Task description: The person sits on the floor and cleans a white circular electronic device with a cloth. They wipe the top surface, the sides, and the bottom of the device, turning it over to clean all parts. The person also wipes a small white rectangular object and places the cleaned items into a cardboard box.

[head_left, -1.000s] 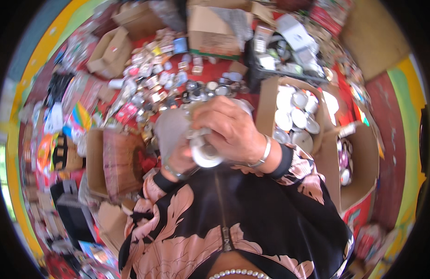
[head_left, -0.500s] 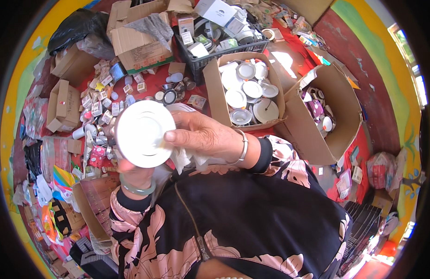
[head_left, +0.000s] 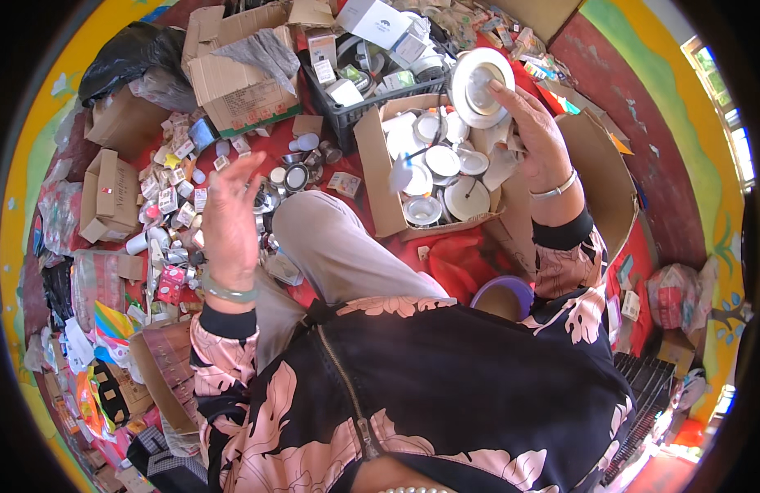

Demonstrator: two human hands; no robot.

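My right hand (head_left: 537, 135) grips the rim of a round white downlight (head_left: 482, 86), raised over the far right edge of a cardboard box. A dark cord hangs at the light's left, with a blurred pale piece (head_left: 411, 174) near its end. Something pale, perhaps a cloth (head_left: 501, 167), shows below my right hand. In the cardboard box (head_left: 378, 168) lie several round white downlights (head_left: 442, 161). My left hand (head_left: 230, 220) is raised above the small goods on the left, fingers apart, holding nothing.
Behind the box stands a dark plastic crate (head_left: 347, 115) full of packages and lamps. Another open carton (head_left: 606, 177) is at the right, partly behind my right arm. A purple bucket (head_left: 505, 297) sits by my right elbow. Small boxes and bulbs (head_left: 179, 193) litter the red floor at left.
My right hand has carried the downlight from in front of me up and right, over the box. My left hand has let go of it and is now apart, at the left.
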